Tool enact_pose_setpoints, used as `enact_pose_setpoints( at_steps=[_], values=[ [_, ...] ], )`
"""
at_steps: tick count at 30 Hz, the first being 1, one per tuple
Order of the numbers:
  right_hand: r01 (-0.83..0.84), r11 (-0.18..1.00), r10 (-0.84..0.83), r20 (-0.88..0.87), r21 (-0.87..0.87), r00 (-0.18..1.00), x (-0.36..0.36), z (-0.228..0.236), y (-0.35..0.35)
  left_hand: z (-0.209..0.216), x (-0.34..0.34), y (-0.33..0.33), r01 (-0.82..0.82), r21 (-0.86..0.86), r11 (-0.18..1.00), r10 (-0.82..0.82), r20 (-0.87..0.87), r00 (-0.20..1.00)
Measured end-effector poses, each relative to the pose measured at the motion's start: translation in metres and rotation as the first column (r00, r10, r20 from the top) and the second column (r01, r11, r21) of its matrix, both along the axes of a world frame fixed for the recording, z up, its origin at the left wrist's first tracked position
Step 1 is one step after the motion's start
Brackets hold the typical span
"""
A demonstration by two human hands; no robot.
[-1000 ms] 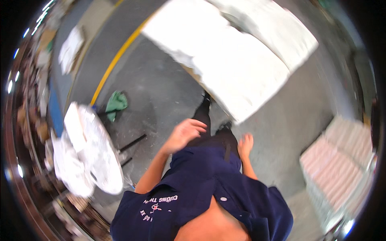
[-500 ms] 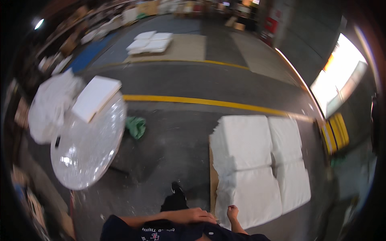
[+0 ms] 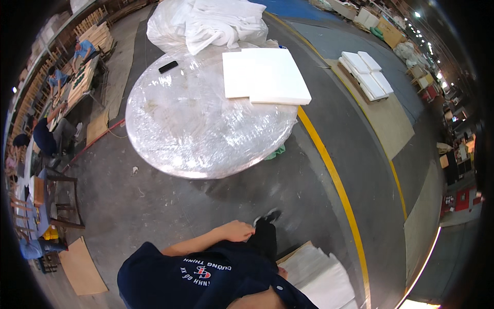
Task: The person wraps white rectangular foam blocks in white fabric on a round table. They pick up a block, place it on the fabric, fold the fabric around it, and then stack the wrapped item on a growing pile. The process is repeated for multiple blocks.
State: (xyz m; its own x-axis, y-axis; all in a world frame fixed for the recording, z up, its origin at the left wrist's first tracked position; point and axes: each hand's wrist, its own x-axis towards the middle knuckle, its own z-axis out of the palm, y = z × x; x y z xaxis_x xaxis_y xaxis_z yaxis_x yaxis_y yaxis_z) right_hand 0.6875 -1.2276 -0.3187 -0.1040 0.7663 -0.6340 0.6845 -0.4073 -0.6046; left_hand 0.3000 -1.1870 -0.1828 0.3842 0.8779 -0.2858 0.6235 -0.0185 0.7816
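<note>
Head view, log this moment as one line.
left hand: no object visible; right hand: mostly hidden; wrapped tabletop: white panels, black phone on top

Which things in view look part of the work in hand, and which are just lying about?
Probably part of it, judging by nearness to the hands:
- white stack, beside the partly hidden right hand
- plastic-wrapped round top, ahead
- white slabs on it

Probably just lying about:
- dark phone
- green cloth
- brown board on the floor
</note>
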Motion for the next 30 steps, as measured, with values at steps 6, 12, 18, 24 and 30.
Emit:
enact_pose_setpoints(
  at_steps=[6, 12, 18, 24, 30],
  values=[
    [0.141, 0.976, -0.141, 0.013, -0.167, 0.990, -0.008, -0.005, 0.215, -0.036, -0.038, 0.204, -0.306, 0.063, 0.950, 0.307, -0.007, 0.952],
    [0.296, 0.917, -0.309, -0.009, -0.267, 0.951, -0.014, 0.019, 0.452, -0.035, -0.109, 0.383, -0.861, 0.211, 0.463, 0.839, 0.207, 0.503],
    [-0.023, 0.999, 0.006, -0.332, -0.049, 0.943, -0.144, 0.045, 0.774, -0.049, -0.212, 0.461, -0.913, -0.060, -0.403, 0.847, 0.352, -0.398],
    [-0.356, 0.933, 0.324, -0.535, 0.046, 0.780, -0.437, 0.095, 0.964, -0.061, -0.231, 0.526, -0.720, -0.362, -0.591, 0.661, 0.294, -0.690],
    [-0.616, 0.787, 0.556, -0.463, 0.027, 0.691, -0.619, 0.114, 1.030, -0.073, -0.248, 0.547, -0.495, -0.276, -0.824, 0.491, 0.090, -0.867]
  ],
)
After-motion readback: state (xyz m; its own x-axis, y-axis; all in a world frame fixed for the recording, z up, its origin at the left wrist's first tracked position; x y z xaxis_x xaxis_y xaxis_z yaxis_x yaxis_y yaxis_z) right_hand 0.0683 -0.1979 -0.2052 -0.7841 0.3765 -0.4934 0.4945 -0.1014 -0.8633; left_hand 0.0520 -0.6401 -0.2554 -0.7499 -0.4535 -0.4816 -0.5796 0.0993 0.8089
